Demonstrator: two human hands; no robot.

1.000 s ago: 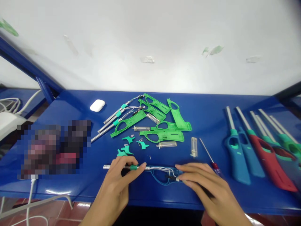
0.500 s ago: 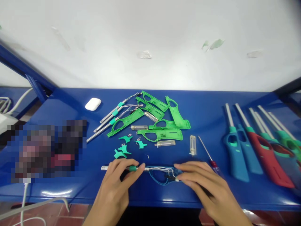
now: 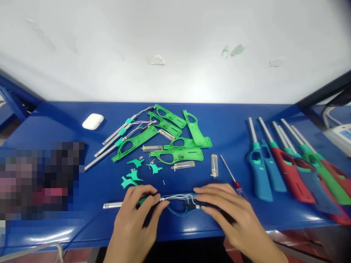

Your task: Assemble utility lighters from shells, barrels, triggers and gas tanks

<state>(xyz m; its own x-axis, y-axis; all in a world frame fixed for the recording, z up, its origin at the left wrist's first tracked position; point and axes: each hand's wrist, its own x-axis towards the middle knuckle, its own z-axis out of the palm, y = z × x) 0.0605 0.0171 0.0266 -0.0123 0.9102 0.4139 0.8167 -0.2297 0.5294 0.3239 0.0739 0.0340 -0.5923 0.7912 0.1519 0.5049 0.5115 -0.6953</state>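
Blue table (image 3: 175,179), blue casing (image 3: 178,207) between left (image 3: 137,215) and right hands (image 3: 233,212)

Light is bright and fairly even, strongest on the wall (image 3: 203,82) beyond the grip. Glare streaks the near edge of the table (image 3: 95,186), left of the grip; shadow darkens under the right hand (image 3: 233,208). Coarse pixel blocks mask a patch farther left. Lines bend toward the edges, and the gripped wires (image 3: 178,196) look slightly soft.
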